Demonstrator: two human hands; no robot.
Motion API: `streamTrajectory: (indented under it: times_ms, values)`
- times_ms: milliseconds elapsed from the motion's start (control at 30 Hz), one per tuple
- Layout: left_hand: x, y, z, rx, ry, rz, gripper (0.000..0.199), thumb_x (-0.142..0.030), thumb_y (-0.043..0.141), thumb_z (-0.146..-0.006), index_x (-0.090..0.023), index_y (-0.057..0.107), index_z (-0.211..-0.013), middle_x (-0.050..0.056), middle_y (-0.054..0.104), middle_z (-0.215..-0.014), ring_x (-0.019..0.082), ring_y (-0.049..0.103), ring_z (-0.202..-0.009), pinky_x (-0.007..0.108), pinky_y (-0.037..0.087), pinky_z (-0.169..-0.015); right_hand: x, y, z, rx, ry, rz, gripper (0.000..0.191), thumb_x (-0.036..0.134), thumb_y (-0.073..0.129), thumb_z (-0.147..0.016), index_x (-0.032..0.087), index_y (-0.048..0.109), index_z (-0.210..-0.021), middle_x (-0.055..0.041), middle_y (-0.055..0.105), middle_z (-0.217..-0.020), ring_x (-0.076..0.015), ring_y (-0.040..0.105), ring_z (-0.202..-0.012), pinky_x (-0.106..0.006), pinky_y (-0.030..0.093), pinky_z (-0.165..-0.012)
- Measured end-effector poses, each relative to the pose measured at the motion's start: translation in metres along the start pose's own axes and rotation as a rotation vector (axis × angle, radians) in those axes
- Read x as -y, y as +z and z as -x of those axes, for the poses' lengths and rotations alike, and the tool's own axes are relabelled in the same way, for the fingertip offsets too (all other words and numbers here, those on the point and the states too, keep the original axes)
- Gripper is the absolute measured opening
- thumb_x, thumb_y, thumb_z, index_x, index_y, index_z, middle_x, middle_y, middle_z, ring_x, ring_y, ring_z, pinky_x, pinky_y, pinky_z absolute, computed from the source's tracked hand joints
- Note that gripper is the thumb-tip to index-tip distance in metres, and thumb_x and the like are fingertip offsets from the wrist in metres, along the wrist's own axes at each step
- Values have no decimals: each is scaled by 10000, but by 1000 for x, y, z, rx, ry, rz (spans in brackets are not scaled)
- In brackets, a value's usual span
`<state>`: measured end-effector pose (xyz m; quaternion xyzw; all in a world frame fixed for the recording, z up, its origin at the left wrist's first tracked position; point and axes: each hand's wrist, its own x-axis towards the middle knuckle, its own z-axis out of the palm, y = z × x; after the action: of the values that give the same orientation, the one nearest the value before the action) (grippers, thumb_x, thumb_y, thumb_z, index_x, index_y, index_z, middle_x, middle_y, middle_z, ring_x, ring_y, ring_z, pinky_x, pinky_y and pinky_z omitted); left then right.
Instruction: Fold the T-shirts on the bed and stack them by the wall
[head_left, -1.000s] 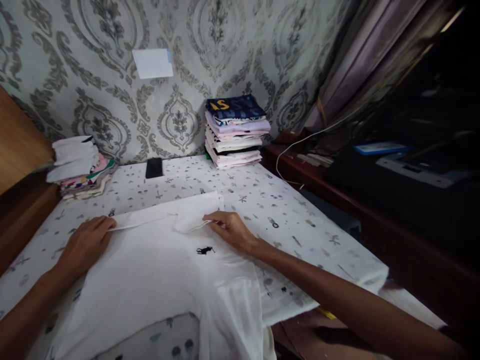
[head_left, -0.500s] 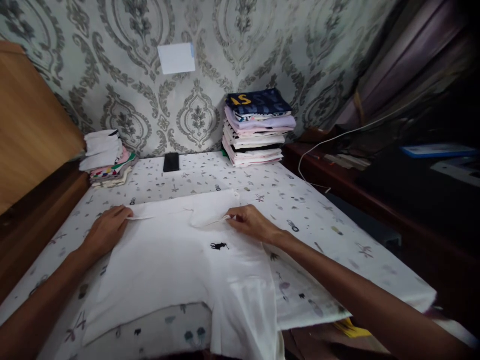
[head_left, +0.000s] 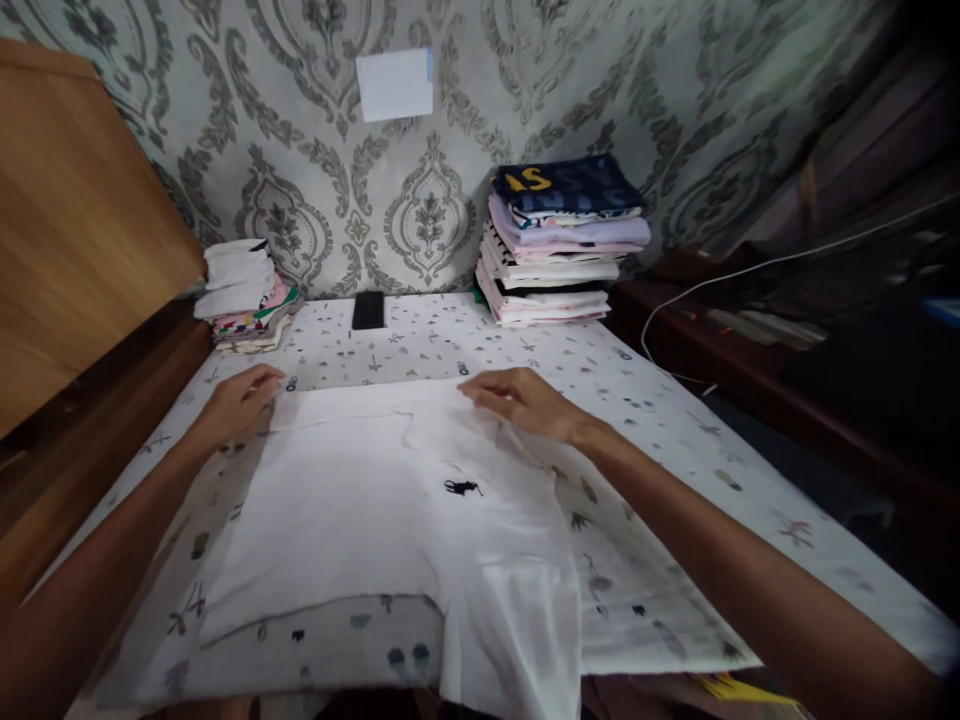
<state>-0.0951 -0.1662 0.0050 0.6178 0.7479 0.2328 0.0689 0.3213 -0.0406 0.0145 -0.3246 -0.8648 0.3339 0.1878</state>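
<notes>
A white shirt (head_left: 337, 510) with a small black emblem lies spread on the patterned white cloth (head_left: 667, 600), its sleeve hanging over the near edge. My left hand (head_left: 240, 402) is at the shirt's far left corner, fingers loosely extended and apart, with nothing visible in them. Near the far right part of the shirt is my right hand (head_left: 521, 402), its fingers bent; the fingertips are close to the fabric's far edge, and whether they pinch any of it is unclear.
Folded clothes stand in a tall stack (head_left: 562, 245) at the back right and a smaller stack (head_left: 244, 295) at the back left. A black phone (head_left: 368, 310) lies between them. A white cable (head_left: 750, 265) runs along the right side. Wooden furniture (head_left: 90, 220) borders the left.
Both hands have shifted to the shirt's far edge, and the left fingers have let go of the fabric. The shirt's far edge lies flatter. The view has turned slightly left.
</notes>
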Motion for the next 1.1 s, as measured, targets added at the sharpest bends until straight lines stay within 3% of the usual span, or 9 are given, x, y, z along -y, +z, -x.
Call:
streamTrajectory:
  times_ms: [67,133,267,433,533,633,767,933,1100]
  values:
    - [-2,9,-14,78,-18,-137,439,-480,412,-809,-171,662,-996,88,718,-956,251,656,-900,343,503,-817,-7,18,-23,-87,-21,195,455,441,444,-986,179,658,-1291,-124,639,-1350,-297,605,-1216,-454,490,-1020]
    - [-2,17,-22,155,-11,-279,369,-450,431,-779,-189,657,-909,86,707,-899,265,651,-873,355,496,-780,-19,38,-37,-72,-1,366,520,417,408,-1001,120,550,-1403,-168,504,-1491,-307,449,-1396,-482,374,-1146]
    - [3,20,-21,116,43,-430,272,-404,400,-830,-223,603,-834,89,704,-956,285,627,-955,363,479,-779,-43,63,-40,-38,6,561,617,462,339,-1023,62,420,-1485,-200,371,-1573,-293,286,-1493,-483,228,-1222]
    - [-11,18,-10,85,-4,-510,358,-411,369,-884,-185,624,-992,158,676,-1084,350,598,-1054,463,483,-862,-43,61,-34,-29,0,590,637,499,298,-1027,100,372,-1517,-186,356,-1585,-287,275,-1498,-490,230,-1216]
    - [-29,32,-1,27,137,-452,562,-458,318,-934,-99,525,-1313,213,569,-1355,365,483,-1295,513,391,-1061,-34,63,-32,-65,-15,605,689,529,293,-1021,67,341,-1531,-208,288,-1608,-305,204,-1519,-515,153,-1232]
    - [-40,53,11,125,251,-368,703,-547,265,-968,-89,354,-1495,182,376,-1575,306,295,-1476,476,257,-1187,-32,66,-28,-61,-60,592,732,607,261,-1005,115,348,-1539,-179,286,-1618,-291,174,-1528,-505,104,-1241]
    - [-37,71,21,251,183,-426,753,-585,233,-974,-102,299,-1549,152,256,-1638,300,189,-1525,502,197,-1211,-39,61,-18,22,36,578,826,692,216,-970,119,314,-1557,-170,265,-1627,-300,156,-1530,-493,143,-1237]
    - [-33,68,25,236,159,-502,755,-571,212,-982,-92,281,-1562,147,220,-1646,301,169,-1530,515,197,-1205,-43,49,-8,28,166,636,914,742,140,-940,96,242,-1578,-184,178,-1646,-313,102,-1537,-535,124,-1229]
    - [-34,61,33,208,105,-483,756,-552,192,-980,-63,311,-1543,178,249,-1633,308,179,-1527,540,188,-1199,-46,44,1,-5,223,628,867,705,143,-960,105,230,-1581,-168,178,-1650,-307,128,-1535,-547,145,-1226]
